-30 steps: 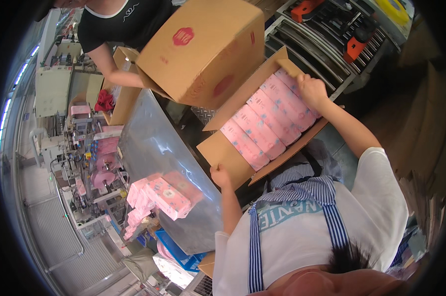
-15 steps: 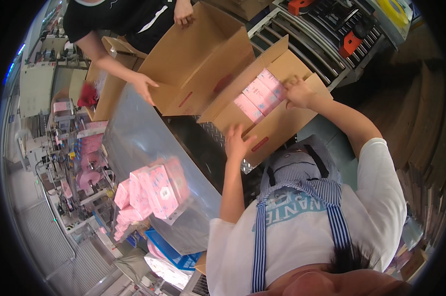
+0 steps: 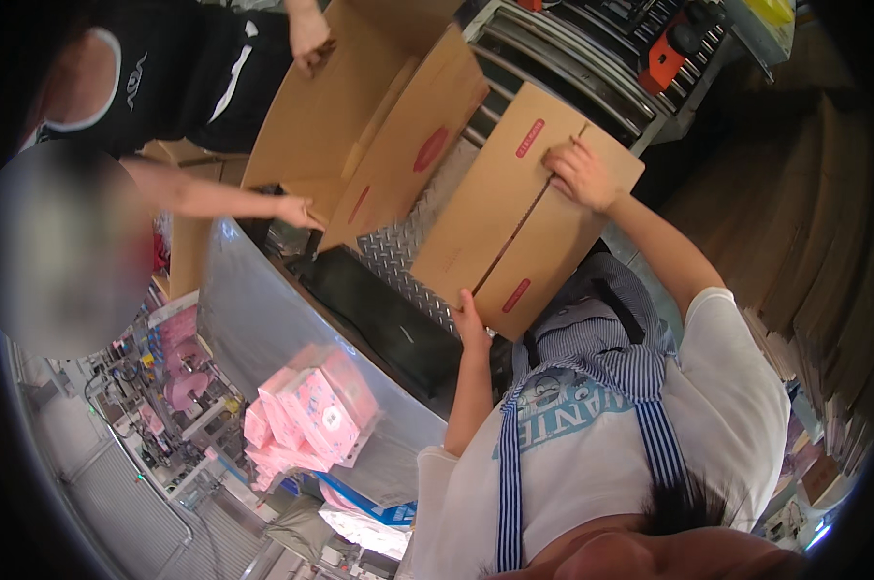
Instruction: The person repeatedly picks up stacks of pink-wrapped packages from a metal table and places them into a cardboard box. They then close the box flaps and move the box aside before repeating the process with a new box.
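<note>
Fingers: left hand point(image 3: 472, 322) at lower corner, right hand point(image 3: 584, 176) bent on the seam of closed carton point(image 3: 510, 215), centre frame; grip unclear for both. Tread-plate surface point(image 3: 391, 255) mid-frame; steel table point(image 3: 263, 295), pink packs point(image 3: 311, 410) lower left; roller conveyor point(image 3: 565, 70) upper right.

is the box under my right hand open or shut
Shut: the box has its top flaps folded flat, with only a narrow dark gap between them.
</note>
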A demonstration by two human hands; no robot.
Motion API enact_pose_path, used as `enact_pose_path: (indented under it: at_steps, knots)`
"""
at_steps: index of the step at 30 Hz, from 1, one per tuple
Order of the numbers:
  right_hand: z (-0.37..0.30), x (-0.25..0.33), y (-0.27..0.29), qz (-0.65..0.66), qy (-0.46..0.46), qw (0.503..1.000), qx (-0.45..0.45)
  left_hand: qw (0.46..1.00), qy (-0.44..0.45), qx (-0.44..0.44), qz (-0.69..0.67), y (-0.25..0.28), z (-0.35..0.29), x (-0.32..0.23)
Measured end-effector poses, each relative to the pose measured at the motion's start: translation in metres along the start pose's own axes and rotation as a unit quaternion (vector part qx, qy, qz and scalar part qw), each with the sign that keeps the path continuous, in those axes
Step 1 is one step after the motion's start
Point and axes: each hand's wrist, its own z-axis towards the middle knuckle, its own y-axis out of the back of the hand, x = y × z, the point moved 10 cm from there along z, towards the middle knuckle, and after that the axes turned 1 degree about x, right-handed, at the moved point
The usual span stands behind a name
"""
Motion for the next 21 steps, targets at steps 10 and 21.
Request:
enact_pose_path:
  at_steps: [10, 21]
  knots:
    - [0.124, -0.242, 0.083, -0.015, -0.076, 0.995, -0.062, 0.998, -0.017, 0.052, 0.018, -0.258, 0.089, -0.066]
    - [0.066, -0.279, 0.112, 0.010, -0.180, 0.968, -0.176, 0.985, -0.006, 0.077, 0.155, -0.419, 0.141, -0.095]
